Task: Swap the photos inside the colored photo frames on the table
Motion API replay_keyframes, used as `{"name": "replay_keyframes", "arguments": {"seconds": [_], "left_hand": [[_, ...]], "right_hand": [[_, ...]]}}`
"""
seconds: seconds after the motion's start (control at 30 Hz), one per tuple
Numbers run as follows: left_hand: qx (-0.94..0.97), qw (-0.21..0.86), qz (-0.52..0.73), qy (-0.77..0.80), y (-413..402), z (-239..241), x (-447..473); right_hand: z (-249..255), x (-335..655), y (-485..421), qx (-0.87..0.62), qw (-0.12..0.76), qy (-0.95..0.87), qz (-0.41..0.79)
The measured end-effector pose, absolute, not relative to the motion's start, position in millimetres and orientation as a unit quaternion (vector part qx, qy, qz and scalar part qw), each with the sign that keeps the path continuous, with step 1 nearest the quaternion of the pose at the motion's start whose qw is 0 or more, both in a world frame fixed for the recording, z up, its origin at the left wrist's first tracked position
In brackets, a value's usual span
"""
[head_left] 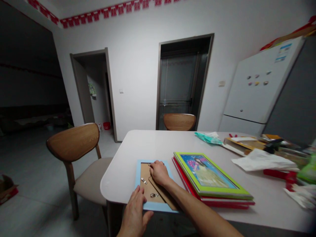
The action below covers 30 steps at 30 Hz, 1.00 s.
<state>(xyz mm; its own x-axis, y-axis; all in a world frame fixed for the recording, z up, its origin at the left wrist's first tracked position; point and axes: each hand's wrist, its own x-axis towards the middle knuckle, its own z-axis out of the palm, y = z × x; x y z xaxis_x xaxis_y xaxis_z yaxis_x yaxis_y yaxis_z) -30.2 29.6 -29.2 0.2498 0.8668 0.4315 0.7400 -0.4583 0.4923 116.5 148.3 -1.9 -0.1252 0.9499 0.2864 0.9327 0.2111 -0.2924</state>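
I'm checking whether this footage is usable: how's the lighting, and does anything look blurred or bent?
Head view: far-left room nearly black, white wall brighter; head view: refrigerator leaning, likely lens distortion; head view, right edge: green plastic looks soft; head view, lower middle: blue frame, left hand and right hand fairly clear.

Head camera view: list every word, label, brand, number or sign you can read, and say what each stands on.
No text can be read anywhere in this view.
Blue-and-white label on the refrigerator: too small and blurred to read.
Red garland along the top of the wall: too blurred to tell whether it holds characters.
Light-blue picture frame and lime-green picture frame: no lettering can be made out.
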Motion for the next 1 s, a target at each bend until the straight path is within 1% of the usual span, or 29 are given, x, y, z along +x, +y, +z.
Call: {"name": "replay_keyframes", "arguments": {"seconds": [0.23, 0.53, 0.77, 1.0], "left_hand": [[0.784, 0.114, 0.317, 0.522, 28.7, -27.8, -29.8], [0.787, 0.114, 0.316, 0.517, 34.1, -36.1, -31.2], [0.778, 0.107, 0.322, 0.529, 34.1, -34.5, -30.5], [0.775, 0.116, 0.304, 0.541, 30.3, -24.9, -28.3]], "right_hand": [[-3.2, 119.4, 148.1, -0.640, 0.193, -0.744, 0.017], [15.6, 134.6, 137.5, -0.608, 0.192, -0.770, 0.031], [14.9, 170.4, 126.9, -0.580, 0.152, -0.798, 0.062], [6.5, 170.0, 123.7, -0.586, 0.184, -0.788, 0.037]]}}
